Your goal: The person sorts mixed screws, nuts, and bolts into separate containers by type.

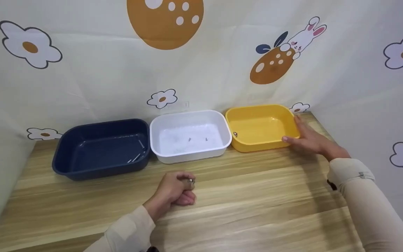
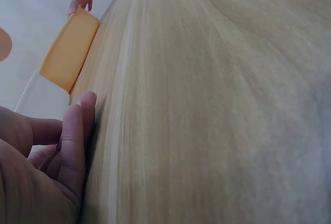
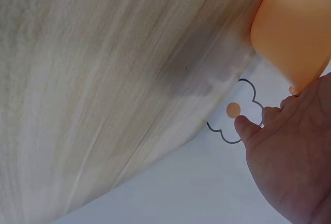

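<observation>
My left hand (image 1: pixel 177 189) rests low over the table in front of the white box (image 1: pixel 187 159), fingers curled. A small shiny metal piece (image 1: pixel 191 181) shows at its fingertips; its exact kind is too small to tell, and the left wrist view hides it. At the right, my right hand (image 1: pixel 310 138) grips the near right corner of the yellow box (image 1: pixel 262 145), thumb at the front rim and fingers along the right side. Another small metal piece (image 1: pixel 235 134) lies in that box's left front corner. Two tiny grey pieces (image 1: pixel 189 139) lie in the white box.
A dark blue box (image 1: pixel 100 171) stands at the left, with a few thin shiny strips (image 1: pixel 136 156) or reflections at its right end. All three boxes stand in a row on the wooden table (image 1: pixel 243 206), close to a patterned cloth (image 1: pixel 100 70) behind.
</observation>
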Tool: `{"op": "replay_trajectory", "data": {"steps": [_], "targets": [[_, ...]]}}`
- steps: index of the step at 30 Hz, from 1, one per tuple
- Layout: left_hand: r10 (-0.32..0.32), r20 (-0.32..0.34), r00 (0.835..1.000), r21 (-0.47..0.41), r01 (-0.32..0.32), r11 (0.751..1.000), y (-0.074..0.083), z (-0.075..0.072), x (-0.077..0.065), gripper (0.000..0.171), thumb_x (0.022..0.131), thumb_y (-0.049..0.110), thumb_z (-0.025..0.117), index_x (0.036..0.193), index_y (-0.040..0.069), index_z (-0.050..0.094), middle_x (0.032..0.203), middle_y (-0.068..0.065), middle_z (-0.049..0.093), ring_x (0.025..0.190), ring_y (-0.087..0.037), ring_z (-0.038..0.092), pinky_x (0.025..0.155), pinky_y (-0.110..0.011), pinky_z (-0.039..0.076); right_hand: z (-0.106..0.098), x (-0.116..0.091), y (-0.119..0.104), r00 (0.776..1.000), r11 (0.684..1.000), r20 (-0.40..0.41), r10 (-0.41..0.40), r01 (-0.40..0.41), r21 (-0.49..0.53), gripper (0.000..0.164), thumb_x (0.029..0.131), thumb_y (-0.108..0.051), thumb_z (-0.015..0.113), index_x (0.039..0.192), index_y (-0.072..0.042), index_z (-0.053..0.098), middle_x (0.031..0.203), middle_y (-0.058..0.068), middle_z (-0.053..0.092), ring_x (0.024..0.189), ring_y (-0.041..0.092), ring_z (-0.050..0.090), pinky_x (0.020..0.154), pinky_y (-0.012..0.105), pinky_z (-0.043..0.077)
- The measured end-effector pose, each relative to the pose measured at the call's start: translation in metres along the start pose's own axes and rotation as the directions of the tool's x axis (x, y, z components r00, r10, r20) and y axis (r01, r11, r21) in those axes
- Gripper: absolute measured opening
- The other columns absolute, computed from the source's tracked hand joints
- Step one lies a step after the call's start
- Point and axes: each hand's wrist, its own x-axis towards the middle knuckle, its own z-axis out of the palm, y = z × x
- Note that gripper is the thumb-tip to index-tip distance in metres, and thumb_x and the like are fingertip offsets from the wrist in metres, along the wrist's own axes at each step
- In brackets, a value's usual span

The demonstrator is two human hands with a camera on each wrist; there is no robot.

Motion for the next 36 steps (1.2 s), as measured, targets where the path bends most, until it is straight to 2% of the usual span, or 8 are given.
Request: {"op": "replay_trajectory", "data": {"steps": [6, 19, 24, 36], "targets": [[0.006, 0.001, 1.000, -0.002, -0.006, 1.000, -0.001, 0.001, 0.000, 0.028, 0.087, -0.006, 0.060, 0.114, 0.001, 0.065, 0.059, -0.012, 0.067, 0.047, -0.017, 0.065, 0.043, -0.028, 0.054, 0.003, 0.001, 0.002, 0.999, 1.000, -0.013, -0.029, 0.029, 0.011, 0.108, 0.090, -0.061, 0.055, 0.155, -0.004, -0.011, 0.161, 0.020, -0.015, 0.147, 0.045, -0.004, 0.113, 0.068, 0.005], [0.007, -0.008, 1.000, 0.004, -0.007, 1.000, -0.002, 0.002, -0.002, 0.026, 0.088, -0.005, 0.061, 0.112, 0.002, 0.066, 0.060, -0.013, 0.067, 0.048, -0.017, 0.066, 0.045, -0.029, 0.055, 0.002, 0.001, 0.001, 1.000, 1.000, 0.007, -0.005, 0.005, 0.031, 0.112, 0.089, -0.064, 0.055, 0.154, -0.006, -0.016, 0.160, 0.020, -0.017, 0.146, 0.046, -0.004, 0.112, 0.070, 0.004], [0.007, -0.012, 1.000, -0.002, -0.007, 1.000, -0.001, 0.004, -0.004, 0.026, 0.088, -0.005, 0.061, 0.113, 0.001, 0.066, 0.060, -0.013, 0.067, 0.048, -0.017, 0.065, 0.045, -0.030, 0.055, 0.000, 0.001, 0.000, 1.000, 0.999, -0.004, -0.025, 0.025, 0.031, 0.110, 0.090, -0.061, 0.055, 0.154, -0.006, -0.016, 0.160, 0.022, -0.016, 0.147, 0.046, -0.003, 0.112, 0.069, 0.004], [0.019, 0.022, 1.000, 0.020, -0.019, 1.000, 0.007, 0.027, -0.010, 0.025, 0.090, -0.004, 0.058, 0.113, 0.004, 0.066, 0.059, -0.011, 0.067, 0.047, -0.018, 0.065, 0.044, -0.028, 0.054, 0.000, 0.000, 0.001, 1.000, 0.998, 0.003, -0.012, 0.011, 0.056, 0.110, 0.090, -0.061, 0.055, 0.154, -0.005, -0.015, 0.160, 0.024, -0.012, 0.147, 0.046, 0.000, 0.113, 0.067, 0.006]]}}
